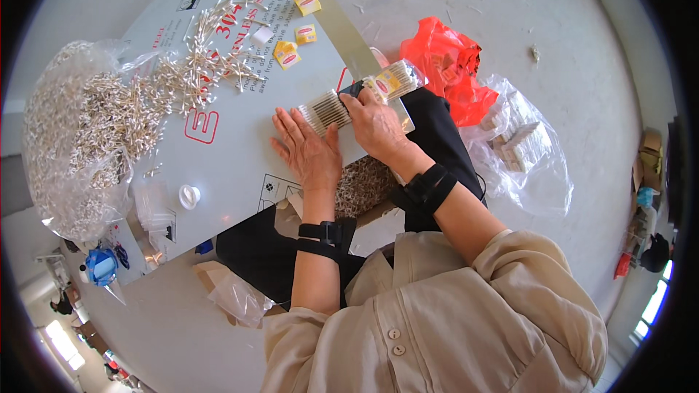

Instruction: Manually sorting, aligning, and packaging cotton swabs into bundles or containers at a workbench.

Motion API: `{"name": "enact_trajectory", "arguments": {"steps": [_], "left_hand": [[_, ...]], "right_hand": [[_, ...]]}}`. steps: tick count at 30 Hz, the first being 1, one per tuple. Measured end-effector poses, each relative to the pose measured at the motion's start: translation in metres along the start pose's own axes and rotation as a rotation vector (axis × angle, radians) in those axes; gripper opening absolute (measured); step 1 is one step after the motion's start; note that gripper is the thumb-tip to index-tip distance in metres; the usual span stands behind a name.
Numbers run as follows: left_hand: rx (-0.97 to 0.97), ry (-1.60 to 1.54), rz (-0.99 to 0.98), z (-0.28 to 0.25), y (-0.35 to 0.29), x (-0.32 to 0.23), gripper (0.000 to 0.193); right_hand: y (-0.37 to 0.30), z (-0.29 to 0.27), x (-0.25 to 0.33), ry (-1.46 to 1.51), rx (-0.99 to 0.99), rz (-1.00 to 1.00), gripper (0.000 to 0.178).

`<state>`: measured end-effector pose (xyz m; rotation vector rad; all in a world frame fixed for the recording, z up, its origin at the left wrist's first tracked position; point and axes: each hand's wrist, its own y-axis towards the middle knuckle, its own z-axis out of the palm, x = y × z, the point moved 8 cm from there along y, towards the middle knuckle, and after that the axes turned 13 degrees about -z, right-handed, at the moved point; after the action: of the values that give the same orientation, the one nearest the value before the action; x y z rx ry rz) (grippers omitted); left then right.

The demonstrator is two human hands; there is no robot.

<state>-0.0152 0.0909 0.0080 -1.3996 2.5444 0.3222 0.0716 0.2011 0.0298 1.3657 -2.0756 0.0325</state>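
A row of cotton swabs lies side by side on the metal-topped table. My left hand rests flat beside it, fingers stretched out, fingertips and thumb at the near edge of the row. Bent fingers of my right hand close over a small dark piece at the right end of that row; its kind is partly hidden. Just beyond the right hand, at the table edge, sits a clear pack of swabs with a yellow label.
Loose swabs spill from a big clear bag at left. Yellow cards lie on the far side, a white lid nearer. Right of the table are a red plastic bag and a clear bag of packs. An open box sits below.
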Motion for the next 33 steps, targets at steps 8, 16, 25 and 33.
{"name": "enact_trajectory", "arguments": {"steps": [8,16,25,33], "left_hand": [[-0.044,-0.15,-0.013,-0.005,0.0,0.009,0.081],[0.11,-0.031,0.278,-0.012,-0.006,-0.008,0.081],[0.186,0.025,0.266,-0.002,-0.006,-0.008,0.084],[0.164,0.029,0.269,0.0,-0.006,-0.007,0.084]], "right_hand": [[-0.002,0.002,-0.002,0.058,0.046,0.05,0.037],[-0.015,-0.019,-0.007,0.163,-0.119,0.01,0.027],[-0.015,-0.016,-0.004,0.18,-0.06,-0.109,0.017],[-0.011,-0.013,-0.002,0.13,-0.035,-0.089,0.02]]}}
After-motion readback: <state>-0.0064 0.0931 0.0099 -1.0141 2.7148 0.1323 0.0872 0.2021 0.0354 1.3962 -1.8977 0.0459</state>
